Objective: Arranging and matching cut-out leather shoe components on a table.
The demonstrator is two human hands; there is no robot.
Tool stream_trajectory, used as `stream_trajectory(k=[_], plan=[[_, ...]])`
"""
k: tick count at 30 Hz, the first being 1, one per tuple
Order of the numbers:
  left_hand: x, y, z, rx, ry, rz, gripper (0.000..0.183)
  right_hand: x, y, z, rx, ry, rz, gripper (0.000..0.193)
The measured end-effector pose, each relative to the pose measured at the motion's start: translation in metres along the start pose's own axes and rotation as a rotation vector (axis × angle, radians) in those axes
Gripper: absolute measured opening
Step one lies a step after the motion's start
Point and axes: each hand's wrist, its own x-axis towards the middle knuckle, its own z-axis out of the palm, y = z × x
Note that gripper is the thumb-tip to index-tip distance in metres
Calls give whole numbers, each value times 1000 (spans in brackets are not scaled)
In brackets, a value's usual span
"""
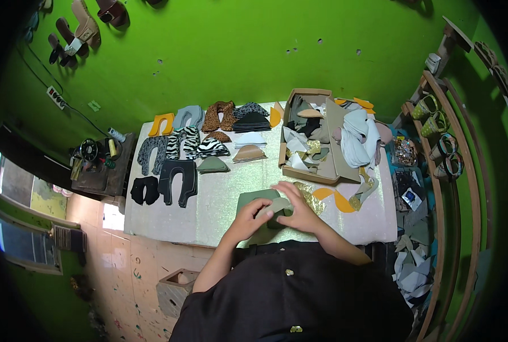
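Table by green wall

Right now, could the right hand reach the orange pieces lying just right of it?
Probably yes: the orange pieces lie close to the right hand, with nothing upright between, though that hand is busy at the pale green piece.

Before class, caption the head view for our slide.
Left hand grips a green piece, right hand at its edge, open box beyond.

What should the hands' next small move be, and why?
Probably lay the green piece with the green half-round pieces: the left hand pinches it, the right hand is at its edge, and its colour and curved edge look similar.
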Motion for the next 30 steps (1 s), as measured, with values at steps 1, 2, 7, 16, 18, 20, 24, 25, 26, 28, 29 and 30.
stream_trajectory(k=[1,2,7,16,18,20,24,25,26,28,29,30], plan=[[1,-1,0,1,-5,-4,33,0,4,-1,2,3,5,58],[4,-1,0,18,-84,89,41,-1,11,-2,58,-62,53,49],[11,-1,-2,-21,-139,103,55,1,30,-10,532,-15,268,19],[13,-31,-31,14,228,-89,21,-6,64,15,533,58,411,22],[15,-52,-32,37,311,-95,22,-9,78,28,504,69,437,24],[17,-68,-29,91,434,-99,24,-10,90,39,196,32,446,26],[18,-83,-20,407,508,-104,30,-18,99,57,-290,23,414,32],[21,-85,-19,406,507,-103,30,-19,101,61,-342,66,383,33],[23,-88,-17,445,530,-125,30,-17,98,63,-343,65,382,33],[26,-95,-16,483,553,-148,30,-10,93,65,-301,192,341,37],[28,-99,-16,469,590,-112,29,-7,92,65,-302,192,340,37],[30,-103,-16,454,628,-76,27,-4,91,64,-281,118,396,38]])
